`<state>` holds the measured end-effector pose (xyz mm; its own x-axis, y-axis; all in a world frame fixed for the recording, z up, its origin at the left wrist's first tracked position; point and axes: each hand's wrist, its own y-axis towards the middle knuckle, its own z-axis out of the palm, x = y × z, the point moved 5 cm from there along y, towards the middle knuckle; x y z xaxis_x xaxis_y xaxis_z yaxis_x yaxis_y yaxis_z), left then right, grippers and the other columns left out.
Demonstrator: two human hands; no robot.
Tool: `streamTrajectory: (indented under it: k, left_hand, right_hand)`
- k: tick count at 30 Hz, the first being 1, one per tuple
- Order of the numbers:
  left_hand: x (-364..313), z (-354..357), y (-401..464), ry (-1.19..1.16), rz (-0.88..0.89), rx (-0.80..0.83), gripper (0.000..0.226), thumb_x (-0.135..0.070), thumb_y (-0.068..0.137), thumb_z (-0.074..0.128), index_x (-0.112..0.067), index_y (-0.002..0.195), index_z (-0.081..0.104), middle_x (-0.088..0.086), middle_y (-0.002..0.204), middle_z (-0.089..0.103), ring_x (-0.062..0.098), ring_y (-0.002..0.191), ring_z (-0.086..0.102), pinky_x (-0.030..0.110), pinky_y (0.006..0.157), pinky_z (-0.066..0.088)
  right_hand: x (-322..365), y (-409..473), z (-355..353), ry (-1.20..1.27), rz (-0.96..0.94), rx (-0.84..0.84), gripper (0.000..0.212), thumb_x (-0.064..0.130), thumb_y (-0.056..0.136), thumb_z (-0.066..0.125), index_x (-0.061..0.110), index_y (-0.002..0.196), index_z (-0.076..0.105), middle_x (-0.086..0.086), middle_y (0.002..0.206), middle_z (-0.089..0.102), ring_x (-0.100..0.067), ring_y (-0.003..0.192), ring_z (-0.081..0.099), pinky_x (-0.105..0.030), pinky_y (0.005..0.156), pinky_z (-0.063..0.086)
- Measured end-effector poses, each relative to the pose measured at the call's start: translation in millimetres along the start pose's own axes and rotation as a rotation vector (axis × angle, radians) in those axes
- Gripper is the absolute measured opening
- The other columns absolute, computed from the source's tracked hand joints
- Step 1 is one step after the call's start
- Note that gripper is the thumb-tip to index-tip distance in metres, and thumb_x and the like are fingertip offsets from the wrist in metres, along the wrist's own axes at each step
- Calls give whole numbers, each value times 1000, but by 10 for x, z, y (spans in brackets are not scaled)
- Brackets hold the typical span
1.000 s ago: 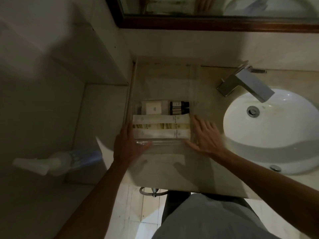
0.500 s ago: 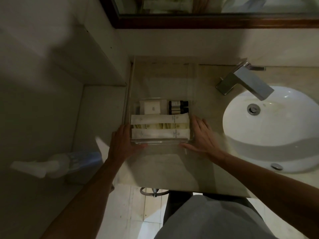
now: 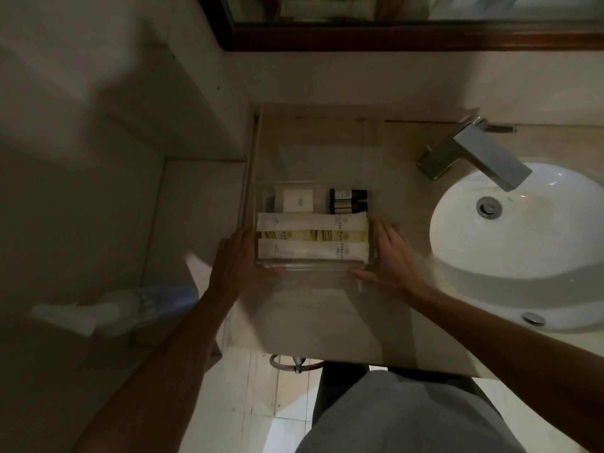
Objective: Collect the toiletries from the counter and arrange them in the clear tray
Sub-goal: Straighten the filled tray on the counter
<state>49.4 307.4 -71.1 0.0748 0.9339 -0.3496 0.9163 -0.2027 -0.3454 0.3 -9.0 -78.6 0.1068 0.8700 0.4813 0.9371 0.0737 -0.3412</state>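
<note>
A clear tray [image 3: 310, 265] sits on the beige counter [image 3: 310, 315] left of the sink. Inside lie three long white and yellow sachets [image 3: 312, 238] side by side, a small white soap box [image 3: 298, 201] behind them, and two dark little bottles [image 3: 348, 201] to its right. My left hand [image 3: 240, 259] presses flat against the tray's left side, thumb along its front edge. My right hand [image 3: 387, 256] presses against the right side in the same way. Both hands hold the tray between them.
A white basin [image 3: 523, 253] with a chrome tap [image 3: 480, 155] lies to the right. A wood-framed mirror [image 3: 392, 34] hangs behind. A blurred pump bottle [image 3: 108, 310] stands low on the left. The counter's front edge runs just above my grey clothing.
Both hands have slid the tray slightly away from me, toward the wall. Their grip on its sides looks the same.
</note>
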Motion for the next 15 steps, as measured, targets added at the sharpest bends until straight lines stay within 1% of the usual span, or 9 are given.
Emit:
streamTrajectory:
  k: [2, 4, 6, 8, 10, 12, 15]
  left_hand:
    - [-6, -24, 4, 6, 9, -12, 103, -88, 51, 65, -18, 126, 48, 3, 124, 57, 21, 114, 54, 43, 101, 42]
    - [-7, -35, 2, -3, 4, -13, 105, -88, 50, 66, -19, 127, 48, 3, 125, 57, 21, 114, 54, 46, 101, 43]
    - [-15, -34, -3, -17, -6, -9, 106, -89, 49, 65, -20, 128, 47, 3, 126, 56, 21, 114, 54, 46, 101, 43]
    - [-16, -31, -12, -18, -3, -6, 104, -87, 51, 67, -21, 129, 46, 2, 126, 56, 20, 114, 54, 43, 101, 43]
    - [-24, -36, -16, -23, 2, -2, 103, -86, 52, 68, -21, 129, 46, 1, 125, 56, 19, 113, 54, 40, 101, 43]
    - [-31, -44, -27, -46, -3, 0, 102, -84, 52, 69, -21, 129, 46, 2, 125, 56, 19, 113, 54, 40, 100, 44]
    - [-66, -61, -45, -50, 17, -17, 100, -79, 53, 74, -18, 128, 48, 4, 123, 57, 21, 111, 55, 41, 100, 44]
  right_hand:
    - [-8, 7, 6, 7, 15, 3, 125, 68, 67, 75, 13, 155, 6, -13, 160, 22, -30, 146, 20, -44, 120, 12]
    - [-23, 8, 9, 19, 31, -8, 126, 69, 64, 75, 15, 155, 7, -12, 158, 26, -30, 145, 24, -51, 119, 22]
    - [-23, -1, 7, 32, 34, -16, 125, 67, 64, 77, 16, 155, 9, -11, 157, 28, -29, 144, 25, -51, 118, 25]
    - [-22, -7, 9, 60, 33, -20, 124, 65, 63, 79, 18, 154, 9, -10, 156, 30, -29, 143, 28, -53, 116, 29]
    - [-9, -14, 9, 102, 20, -38, 122, 60, 63, 82, 19, 153, 12, -9, 153, 33, -27, 139, 33, -50, 114, 33]
    - [14, -21, 7, 133, 5, -56, 119, 55, 63, 84, 18, 153, 15, -10, 150, 37, -25, 136, 37, -48, 113, 36]
    - [47, -39, -21, 133, -23, -99, 117, 48, 63, 88, 14, 151, 20, -10, 147, 41, -24, 132, 40, -41, 111, 35]
